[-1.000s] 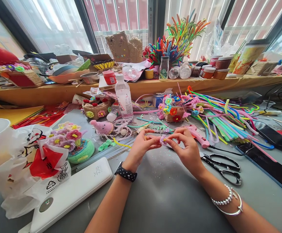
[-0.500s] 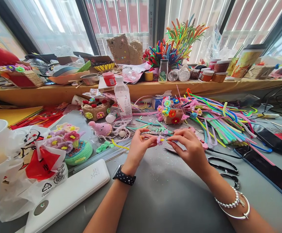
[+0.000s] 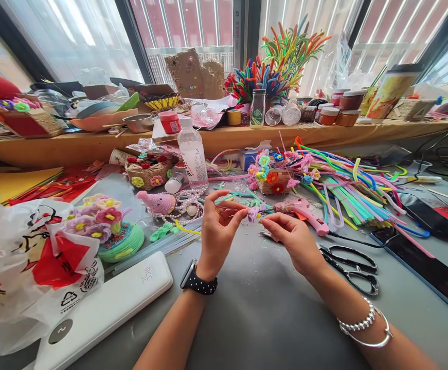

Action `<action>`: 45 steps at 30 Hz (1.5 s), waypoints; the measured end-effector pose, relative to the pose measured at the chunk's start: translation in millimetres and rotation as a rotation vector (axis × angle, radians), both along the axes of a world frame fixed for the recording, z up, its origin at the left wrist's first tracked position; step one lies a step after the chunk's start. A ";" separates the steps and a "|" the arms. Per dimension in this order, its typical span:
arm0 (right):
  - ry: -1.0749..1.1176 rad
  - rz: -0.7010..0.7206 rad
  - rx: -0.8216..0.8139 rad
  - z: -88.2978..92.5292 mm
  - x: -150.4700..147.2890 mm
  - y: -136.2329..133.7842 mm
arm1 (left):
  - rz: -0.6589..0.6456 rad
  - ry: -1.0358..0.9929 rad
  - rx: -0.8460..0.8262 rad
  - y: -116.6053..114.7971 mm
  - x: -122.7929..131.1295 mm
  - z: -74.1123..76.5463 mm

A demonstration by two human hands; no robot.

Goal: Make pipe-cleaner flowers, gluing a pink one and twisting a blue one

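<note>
two bare hands at close work above the tabletop [image 3: 262, 313]. the small lilac flower [image 3: 253, 214] is held up between the two sets of fingers, clear of the surface below. left hand [image 3: 219, 234]: thumb and forefinger are closed in a pinch at the flower's left side, the remaining fingers loosely curved and apart. right hand [image 3: 295, 240]: thumb and forefinger are brought nearly together at the flower's right side, beside its yellow centre [image 3: 259, 216]; whether they grip it or merely touch it cannot be told.

handling, as judged from appearance: the flower should be very light, with a soft, fuzzy, yielding surface that is unlikely to slip. its petals would probably bend or flatten under a firm squeeze. the better hold is a light fingertip pinch low on one side or at the base, leaving the petals and the centre uncrushed.

surroundings: the pink glue gun [image 3: 303, 211] lies just beyond and to the right of the right fingers; the black-handled scissors [image 3: 357, 267] lie farther right and nearer the wearer; the flower-trimmed basket [image 3: 275, 182] stands beyond both sets of fingers.
</note>
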State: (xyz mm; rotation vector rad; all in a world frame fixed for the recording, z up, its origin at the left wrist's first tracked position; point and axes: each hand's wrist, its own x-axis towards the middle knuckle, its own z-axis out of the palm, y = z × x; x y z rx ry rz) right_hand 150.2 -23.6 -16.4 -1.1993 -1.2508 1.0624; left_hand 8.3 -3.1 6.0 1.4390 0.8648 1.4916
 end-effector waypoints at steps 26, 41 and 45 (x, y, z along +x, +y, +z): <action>0.097 -0.015 -0.036 -1.1 -4.2 -0.5 | -0.003 0.085 -0.003 -4.0 2.3 -1.8; 0.114 0.270 -0.024 4.0 -14.2 -9.6 | 0.077 0.691 0.364 0.8 -13.3 -12.8; 0.327 0.386 -0.160 9.4 -15.3 -12.9 | -0.023 0.801 0.452 -7.7 -3.4 -10.8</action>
